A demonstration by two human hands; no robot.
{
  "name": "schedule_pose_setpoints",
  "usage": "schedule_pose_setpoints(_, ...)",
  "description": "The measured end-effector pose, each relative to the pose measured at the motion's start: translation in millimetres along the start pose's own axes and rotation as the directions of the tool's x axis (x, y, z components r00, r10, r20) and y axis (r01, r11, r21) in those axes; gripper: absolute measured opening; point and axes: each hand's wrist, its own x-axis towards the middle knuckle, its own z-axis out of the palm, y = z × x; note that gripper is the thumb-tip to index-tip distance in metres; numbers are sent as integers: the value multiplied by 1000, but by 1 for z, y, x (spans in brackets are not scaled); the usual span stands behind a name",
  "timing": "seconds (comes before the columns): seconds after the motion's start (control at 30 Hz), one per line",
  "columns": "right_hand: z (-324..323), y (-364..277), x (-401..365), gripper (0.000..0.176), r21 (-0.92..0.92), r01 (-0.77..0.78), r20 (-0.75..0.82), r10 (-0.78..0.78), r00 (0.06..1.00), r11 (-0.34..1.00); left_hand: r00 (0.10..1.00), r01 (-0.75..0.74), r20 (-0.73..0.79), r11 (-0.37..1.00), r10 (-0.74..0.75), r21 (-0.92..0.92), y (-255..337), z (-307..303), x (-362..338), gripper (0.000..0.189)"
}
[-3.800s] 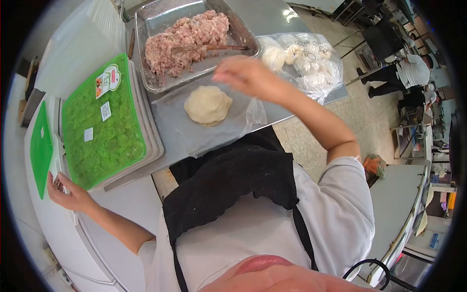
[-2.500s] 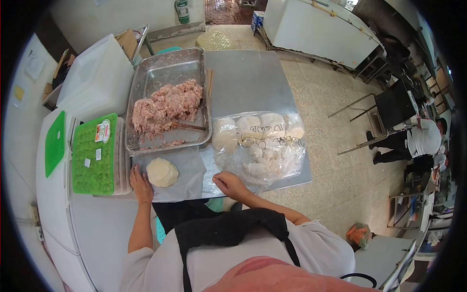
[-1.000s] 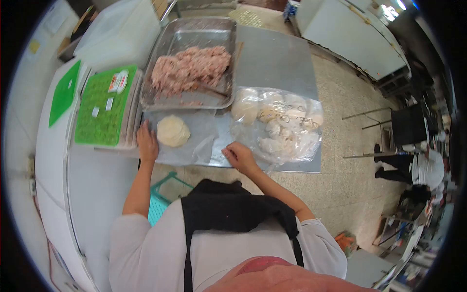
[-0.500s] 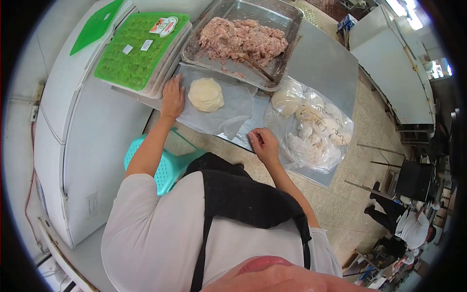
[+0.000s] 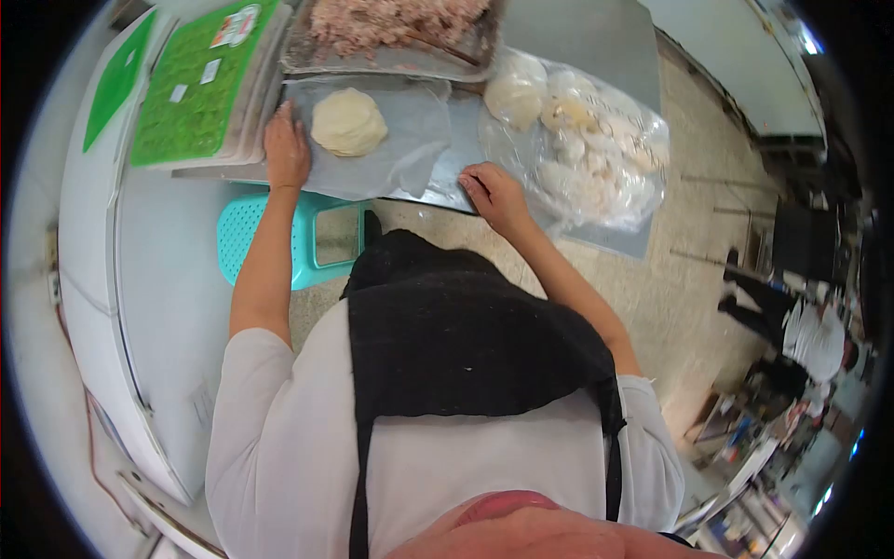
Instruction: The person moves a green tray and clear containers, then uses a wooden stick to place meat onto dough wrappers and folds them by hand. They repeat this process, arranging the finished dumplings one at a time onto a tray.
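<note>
A stack of round, pale dough discs (image 5: pixel 348 122) lies on a clear plastic sheet (image 5: pixel 410 140) on the metal table. At the sheet's left edge rests my left hand (image 5: pixel 287 149), fingers stretched out flat, beside the stack and not touching it. My right hand (image 5: pixel 496 194) is at the table's front edge, right of the sheet, with its fingers curled in and nothing visible in them. Just right of it is a clear bag of dough balls (image 5: pixel 596 149). Behind the stack, a metal tray (image 5: pixel 372 69) holds ground meat (image 5: pixel 372 26) and a wooden utensil (image 5: pixel 445 47).
Green-lidded containers (image 5: pixel 191 93) are stacked at the table's left end, beside a white appliance (image 5: pixel 163 279). A turquoise stool (image 5: pixel 303 242) stands under the front edge. At the far right are a dark chair (image 5: pixel 805 238) and another person (image 5: pixel 810 340).
The camera view has shifted, so the table and its contents sit higher and further left. Both hands keep nearly the same places at the table, and more of the stool and apron shows.
</note>
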Motion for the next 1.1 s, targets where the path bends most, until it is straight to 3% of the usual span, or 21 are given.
schedule_pose_setpoints(0.1, -25, -24, -20, 12, 63, -11, 79, 6, 997, 998, 994, -105, -37, 989, 102, -108, -2, -3, 0, 42)
schedule_pose_setpoints(0.13, -36, -31, -29, 14, 20, -57, 113, 54, 992, 998, 999, -16, -42, 963, 5, -269, 1, -7, 2, 41)
schedule_pose_setpoints(0.17, -44, -36, -39, 15, -23, -101, 145, 103, 984, 995, 1000, -27, -23, 960, 21, -280, 4, -14, 0, 41)
schedule_pose_setpoints(0.2, -51, -37, -51, 15, -27, -121, 130, 123, 984, 992, 993, 72, -56, 900, -106, -430, 18, -32, -3, 41)
schedule_pose_setpoints(0.23, -61, -39, -62, 17, -8, -334, 212, 328, 921, 943, 968, 163, -66, 804, -243, -572, 31, -50, -6, 40)
schedule_pose_setpoints(0.27, -69, -43, -71, 19, -6, -531, 299, 508, 808, 848, 969, 166, -52, 797, -240, -581, 38, -66, -12, 40)
schedule_pose_setpoints(0.3, -73, -51, -78, 19, -14, -539, 294, 519, 802, 842, 974, 206, 60, 750, -217, -628, 43, -83, -18, 40)
schedule_pose_setpoints(0.37, -76, -69, -87, 22, -199, -678, 425, 685, 591, 708, 941, 303, 320, 689, -108, -659, 50, -115, -31, 41)
schedule_pose_setpoints(0.4, -73, -72, -95, 22, -197, -677, 426, 684, 592, 709, 888, 351, 460, 682, -24, -642, 52, -128, -36, 41)
schedule_pose_setpoints(0.47, -59, -75, -110, 25, -149, -812, 509, 748, 427, 565, 623, 540, 770, 636, 137, -551, 44, -144, -42, 43)
schedule_pose_setpoints(0.5, -50, -84, -110, 25, -146, -809, 509, 744, 433, 570, 627, 535, 767, 640, 137, -551, 40, -151, -41, 43)
schedule_pose_setpoints(0.57, -36, -101, -110, 26, -72, -901, 487, 804, 343, 428, 311, 699, 920, 599, 239, -392, 32, -159, -38, 44)
schedule_pose_setpoints(0.63, -24, -93, -121, 27, -17, -920, 467, 817, 340, 392, 304, 692, 922, 610, 240, -387, 23, -162, -29, 45)
schedule_pose_setpoints(0.7, -19, -95, -120, 31, 66, -959, 487, 830, 273, 276, 220, 731, 957, 618, 188, -290, 19, -170, -11, 45)
schedule_pose_setpoints(0.83, -6, -92, -118, 34, 156, -914, 389, 828, 405, 374, 232, 698, 930, 616, 286, -364, 1, -152, -2, 46)
schedule_pose_setpoints(0.9, -2, -93, -109, 38, 186, -888, 397, 795, 459, 420, 154, 678, 947, 667, 282, -309, 3, -146, 6, 46)
schedule_pose_setpoints(0.93, -4, -93, -102, 38, 184, -884, 383, 797, 467, 430, 165, 672, 942, 666, 294, -325, 3, -142, 10, 46)
schedule_pose_setpoints(1.0, -8, -93, -91, 42, 211, -915, 505, 763, 404, 345, 120, 648, 924, 677, 362, -349, 1, -131, 12, 47)
schedule_pose_setpoints(1.1, -15, -76, -98, 47, 147, -878, 561, 693, 453, 455, 126, 624, 887, 659, 445, -419, 1, -112, 7, 49)
